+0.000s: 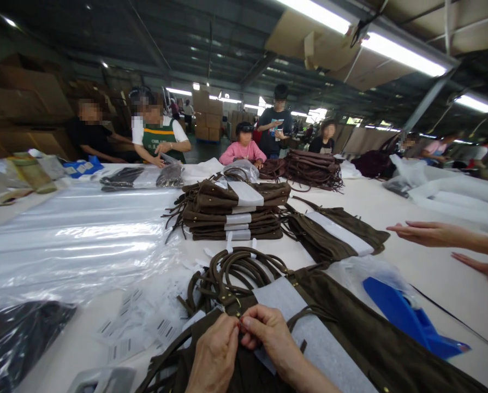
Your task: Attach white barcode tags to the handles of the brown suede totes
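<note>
Both hands meet at the table's near edge: the left hand (215,355) and right hand (268,330) pinch something small together on the brown bag (350,327), just below its looped handles (236,270). Beside it lies a blue tool (408,319); behind, a stack of bags (236,210); at right, a co-worker's open hand (426,233).

A: How is the light?

B: Bright near the long ceiling tube light (399,54), which burns out to plain white. Left of it and farther back the roof goes dim, with small lamps as hard spots.

A: Any glare?

B: Yes, on the clear plastic sheet (76,234), well below and left of that tube: pale streaks across its folds. The white tabletop (432,273) beneath the tube is evenly lit, shadows soft.

A: Sharpness?

B: The middle is fair. Edges bend and stretch; the faces are blurred.
</note>
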A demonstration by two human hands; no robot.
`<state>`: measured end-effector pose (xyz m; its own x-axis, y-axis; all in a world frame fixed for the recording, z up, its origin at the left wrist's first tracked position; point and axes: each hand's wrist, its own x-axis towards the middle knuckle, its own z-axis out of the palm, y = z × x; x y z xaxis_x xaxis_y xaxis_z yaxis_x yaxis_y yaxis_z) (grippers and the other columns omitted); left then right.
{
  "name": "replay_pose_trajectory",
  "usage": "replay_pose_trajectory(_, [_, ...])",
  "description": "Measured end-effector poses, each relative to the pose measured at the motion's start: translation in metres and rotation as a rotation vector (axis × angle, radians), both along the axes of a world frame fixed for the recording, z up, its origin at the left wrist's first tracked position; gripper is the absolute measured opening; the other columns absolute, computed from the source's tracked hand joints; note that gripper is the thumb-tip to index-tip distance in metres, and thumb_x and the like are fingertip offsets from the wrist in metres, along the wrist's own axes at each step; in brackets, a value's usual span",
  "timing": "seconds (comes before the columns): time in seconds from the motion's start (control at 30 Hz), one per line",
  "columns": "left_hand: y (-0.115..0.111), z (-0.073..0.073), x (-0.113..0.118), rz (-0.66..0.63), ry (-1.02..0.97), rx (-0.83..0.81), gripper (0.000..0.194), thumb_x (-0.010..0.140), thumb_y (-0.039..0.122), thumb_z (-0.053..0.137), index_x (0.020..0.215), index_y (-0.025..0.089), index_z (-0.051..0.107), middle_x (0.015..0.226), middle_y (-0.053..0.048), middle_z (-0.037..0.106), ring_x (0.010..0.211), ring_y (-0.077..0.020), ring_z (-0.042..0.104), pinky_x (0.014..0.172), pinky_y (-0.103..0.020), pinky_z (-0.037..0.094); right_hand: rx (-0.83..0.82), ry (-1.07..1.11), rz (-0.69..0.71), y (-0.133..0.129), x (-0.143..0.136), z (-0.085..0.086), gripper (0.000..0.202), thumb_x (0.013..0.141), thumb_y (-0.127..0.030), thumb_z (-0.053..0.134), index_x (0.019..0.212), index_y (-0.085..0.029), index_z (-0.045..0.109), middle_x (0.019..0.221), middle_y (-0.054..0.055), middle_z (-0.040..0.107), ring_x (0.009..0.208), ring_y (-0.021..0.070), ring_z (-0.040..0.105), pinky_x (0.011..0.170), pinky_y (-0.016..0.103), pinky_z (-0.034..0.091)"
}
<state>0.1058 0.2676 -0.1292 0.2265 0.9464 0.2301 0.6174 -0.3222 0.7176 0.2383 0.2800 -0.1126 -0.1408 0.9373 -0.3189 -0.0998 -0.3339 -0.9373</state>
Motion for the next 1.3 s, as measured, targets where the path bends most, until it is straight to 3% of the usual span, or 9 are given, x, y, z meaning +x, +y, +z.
replay_pose_trajectory(0.5, [0.003, -0.008, -0.003, -0.022, -0.091, -0.038, 0.024, 0.083, 0.022, 0.035, 0.068, 0.021, 0.054, 0.066, 0.0, 0.057, 0.062, -0.0112, 0.056, 0.057, -0.019, 0.042, -0.054, 0.0, -0.071, 0.003, -0.013, -0.01, 0.022, 0.053, -0.035, 0.058, 0.053, -0.014, 0.051, 0.04, -0.004, 0.051, 0.032, 0.0074, 0.046, 0.034, 0.018, 0.03])
replay_pose_trajectory(0.87, [0.01, -0.027, -0.001, 0.067, -0.012, -0.041, 0.025, 0.082, 0.024, 0.035, 0.062, 0.019, 0.05, 0.061, 0.0, 0.056, 0.058, -0.0113, 0.054, 0.056, -0.02, 0.042, 0.051, -0.154, -0.057, 0.008, -0.02, -0.029, 0.014, 0.06, -0.029, 0.047, 0.055, -0.016, 0.047, 0.039, -0.005, 0.047, 0.031, 0.0073, 0.044, 0.033, 0.017, 0.032])
replay_pose_trajectory(1.0, [0.004, -0.011, -0.003, 0.024, 0.023, -0.1, 0.026, 0.084, 0.025, 0.031, 0.071, 0.02, 0.053, 0.071, -0.002, 0.057, 0.068, -0.0124, 0.056, 0.064, -0.023, 0.043, 0.078, -0.256, 0.045, 0.002, -0.013, -0.017, 0.011, 0.067, -0.023, 0.041, 0.066, -0.016, 0.05, 0.043, -0.006, 0.047, 0.037, 0.009, 0.048, 0.038, 0.019, 0.037])
replay_pose_trajectory(1.1, [-0.01, 0.008, -0.006, -0.046, 0.034, -0.094, 0.024, 0.084, 0.022, 0.031, 0.083, 0.022, 0.055, 0.083, -0.003, 0.057, 0.08, -0.0133, 0.056, 0.073, -0.026, 0.044, 0.309, -0.44, 0.188, -0.018, -0.001, 0.004, 0.02, 0.069, -0.016, 0.042, 0.082, -0.017, 0.057, 0.068, 0.001, 0.061, 0.064, 0.0139, 0.059, 0.062, 0.027, 0.047])
replay_pose_trajectory(1.2, [-0.026, 0.025, -0.006, -0.048, 0.068, -0.087, 0.026, 0.082, 0.017, 0.031, 0.086, 0.023, 0.055, 0.085, -0.003, 0.056, 0.084, -0.0135, 0.054, 0.077, -0.027, 0.043, 0.614, -0.606, 0.293, -0.041, 0.013, 0.02, 0.035, 0.07, -0.01, 0.043, 0.101, -0.022, 0.056, 0.105, 0.004, 0.058, 0.101, 0.0162, 0.052, 0.09, 0.03, 0.039])
replay_pose_trajectory(1.3, [-0.038, 0.034, -0.002, -0.015, 0.078, -0.092, 0.026, 0.079, 0.013, 0.033, 0.088, 0.023, 0.056, 0.095, -0.003, 0.057, 0.092, -0.0135, 0.053, 0.083, -0.027, 0.043, 0.662, -0.769, 0.258, -0.051, 0.021, 0.024, 0.043, 0.072, -0.008, 0.04, 0.111, -0.022, 0.051, 0.121, 0.006, 0.047, 0.112, 0.0178, 0.043, 0.095, 0.033, 0.034])
